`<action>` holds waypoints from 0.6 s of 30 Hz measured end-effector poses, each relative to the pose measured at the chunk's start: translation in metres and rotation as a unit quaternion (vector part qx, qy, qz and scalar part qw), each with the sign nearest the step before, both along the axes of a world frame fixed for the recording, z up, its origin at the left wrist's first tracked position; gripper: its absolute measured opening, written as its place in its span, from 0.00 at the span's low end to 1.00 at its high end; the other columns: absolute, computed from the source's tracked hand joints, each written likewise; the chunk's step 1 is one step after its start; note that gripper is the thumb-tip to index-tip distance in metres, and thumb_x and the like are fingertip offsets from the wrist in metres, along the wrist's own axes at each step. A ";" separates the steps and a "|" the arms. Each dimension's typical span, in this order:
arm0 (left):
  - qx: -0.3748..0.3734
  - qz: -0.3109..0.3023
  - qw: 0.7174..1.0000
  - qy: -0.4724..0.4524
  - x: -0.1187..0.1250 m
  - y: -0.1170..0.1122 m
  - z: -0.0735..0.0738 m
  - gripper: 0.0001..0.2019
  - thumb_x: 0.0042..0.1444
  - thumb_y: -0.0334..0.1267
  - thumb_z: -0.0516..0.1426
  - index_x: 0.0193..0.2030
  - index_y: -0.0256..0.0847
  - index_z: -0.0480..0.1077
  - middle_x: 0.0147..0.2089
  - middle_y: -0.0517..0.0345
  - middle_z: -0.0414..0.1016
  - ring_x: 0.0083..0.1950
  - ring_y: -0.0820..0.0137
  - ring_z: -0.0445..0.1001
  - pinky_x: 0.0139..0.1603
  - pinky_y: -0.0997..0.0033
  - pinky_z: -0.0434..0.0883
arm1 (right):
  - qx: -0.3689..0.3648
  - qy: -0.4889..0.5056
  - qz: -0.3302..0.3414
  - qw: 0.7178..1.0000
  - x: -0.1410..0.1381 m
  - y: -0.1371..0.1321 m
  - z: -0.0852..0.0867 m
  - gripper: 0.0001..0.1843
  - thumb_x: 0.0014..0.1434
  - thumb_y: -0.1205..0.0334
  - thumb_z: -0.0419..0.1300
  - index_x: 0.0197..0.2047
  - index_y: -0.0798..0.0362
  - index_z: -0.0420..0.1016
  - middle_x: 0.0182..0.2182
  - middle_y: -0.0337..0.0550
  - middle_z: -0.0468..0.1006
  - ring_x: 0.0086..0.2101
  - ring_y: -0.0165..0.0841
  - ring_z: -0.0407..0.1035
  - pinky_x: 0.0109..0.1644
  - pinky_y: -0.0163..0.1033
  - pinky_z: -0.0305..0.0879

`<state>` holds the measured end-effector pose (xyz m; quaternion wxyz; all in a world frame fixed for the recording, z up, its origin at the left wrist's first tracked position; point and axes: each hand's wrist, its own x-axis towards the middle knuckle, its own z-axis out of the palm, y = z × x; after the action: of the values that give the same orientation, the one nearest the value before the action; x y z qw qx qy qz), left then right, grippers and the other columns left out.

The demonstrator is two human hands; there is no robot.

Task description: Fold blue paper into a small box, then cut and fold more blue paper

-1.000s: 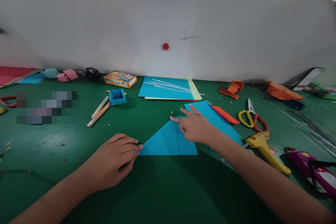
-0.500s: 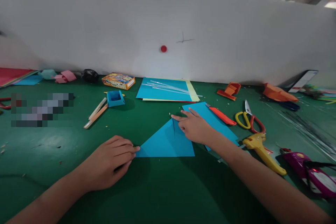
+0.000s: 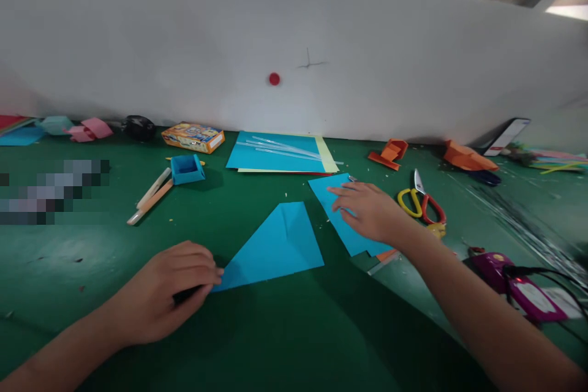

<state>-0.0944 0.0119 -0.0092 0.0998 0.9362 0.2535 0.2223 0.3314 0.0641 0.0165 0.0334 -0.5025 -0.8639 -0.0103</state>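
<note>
My left hand (image 3: 177, 288) pinches the left corner of a folded blue sheet of paper (image 3: 280, 245), which lies on the green table with its far tip folded over. Off to the right, my right hand (image 3: 367, 208) hovers over or rests on a second blue paper (image 3: 340, 211), its fingers stretched and apart; I cannot tell if they touch it. Beneath that hand, most of the cutter knife is hidden; only its metal tip (image 3: 353, 179) shows. Scissors (image 3: 420, 199) with yellow and red handles lie just right of the hand.
Behind are a paper stack with clear strips (image 3: 280, 156), an orange box (image 3: 193, 137), a small blue paper box (image 3: 187, 169) and orange folded pieces (image 3: 389, 154). A glue gun (image 3: 436, 230) is mostly behind my right forearm. At right sits a purple device (image 3: 523, 288) with cables.
My right hand has left the folded paper's tip and moved right over the second blue sheet. The folded paper has turned slightly, its left corner coming nearer with my left hand. The view has shifted right.
</note>
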 end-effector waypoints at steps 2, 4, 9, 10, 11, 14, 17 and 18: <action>-0.017 -0.007 1.000 0.004 0.003 -0.002 0.007 0.15 0.66 0.29 0.53 0.50 0.48 0.79 0.45 0.55 0.85 0.47 0.65 0.82 0.42 0.71 0.79 | -0.016 -0.042 -0.073 0.996 0.028 0.004 0.010 0.18 0.69 0.63 0.53 0.54 0.49 0.81 0.65 0.50 0.74 0.64 0.53 0.65 0.65 0.64 0.61; -0.007 -0.013 1.000 0.003 0.005 0.001 0.011 0.16 0.68 0.30 0.53 0.53 0.50 0.78 0.48 0.57 0.85 0.49 0.66 0.83 0.45 0.72 0.80 | -0.052 -0.075 -0.131 0.987 0.053 0.010 0.019 0.20 0.71 0.63 0.52 0.59 0.51 0.79 0.63 0.53 0.76 0.62 0.50 0.68 0.63 0.56 0.62; 0.017 -0.032 0.996 0.087 0.008 0.034 0.008 0.20 0.69 0.35 0.57 0.65 0.56 0.73 0.65 0.60 0.77 0.67 0.58 0.74 0.63 0.58 0.76 | -0.071 -0.086 -0.237 0.965 0.091 0.022 0.024 0.24 0.70 0.64 0.55 0.66 0.58 0.72 0.55 0.66 0.80 0.52 0.53 0.75 0.48 0.51 0.66; 0.012 -0.041 0.992 0.116 0.009 0.040 0.006 0.23 0.68 0.38 0.59 0.69 0.56 0.70 0.69 0.59 0.73 0.71 0.55 0.69 0.65 0.55 0.74 | -0.083 -0.082 -0.246 0.962 0.094 0.023 0.022 0.26 0.69 0.64 0.55 0.68 0.59 0.70 0.53 0.67 0.81 0.49 0.52 0.77 0.45 0.49 0.66; 0.007 -0.045 0.990 0.134 0.012 0.045 0.004 0.27 0.67 0.40 0.60 0.72 0.56 0.66 0.72 0.57 0.68 0.75 0.53 0.63 0.67 0.52 0.71 | -0.094 -0.073 -0.246 0.962 0.096 0.024 0.019 0.27 0.70 0.63 0.54 0.70 0.58 0.67 0.51 0.65 0.82 0.47 0.51 0.78 0.43 0.48 0.66; -0.004 -0.044 0.984 0.172 0.020 0.051 0.000 0.33 0.69 0.45 0.59 0.78 0.55 0.55 0.78 0.55 0.57 0.79 0.48 0.51 0.71 0.45 0.65 | -0.126 -0.044 -0.226 0.965 0.098 0.027 0.008 0.31 0.72 0.57 0.53 0.75 0.52 0.59 0.49 0.58 0.83 0.43 0.46 0.79 0.42 0.45 0.67; -0.010 -0.034 0.981 0.193 0.029 0.051 -0.004 0.33 0.72 0.49 0.55 0.79 0.55 0.50 0.79 0.56 0.55 0.80 0.48 0.50 0.72 0.42 0.60 | -0.134 0.003 -0.216 0.967 0.098 0.032 -0.003 0.38 0.67 0.50 0.58 0.76 0.49 0.56 0.54 0.58 0.81 0.48 0.53 0.77 0.48 0.52 0.70; -0.012 -0.029 0.980 0.198 0.032 0.050 -0.005 0.33 0.72 0.50 0.55 0.79 0.55 0.49 0.79 0.56 0.55 0.79 0.48 0.51 0.72 0.42 0.60 | -0.133 0.025 -0.212 0.968 0.097 0.034 -0.007 0.40 0.65 0.49 0.60 0.76 0.48 0.58 0.58 0.58 0.79 0.52 0.56 0.75 0.51 0.55 0.70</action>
<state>-0.0628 0.0623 -0.0143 0.0656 0.9673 0.2435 0.0266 0.4288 0.0977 0.0098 -0.0155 -0.6745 -0.7298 0.1104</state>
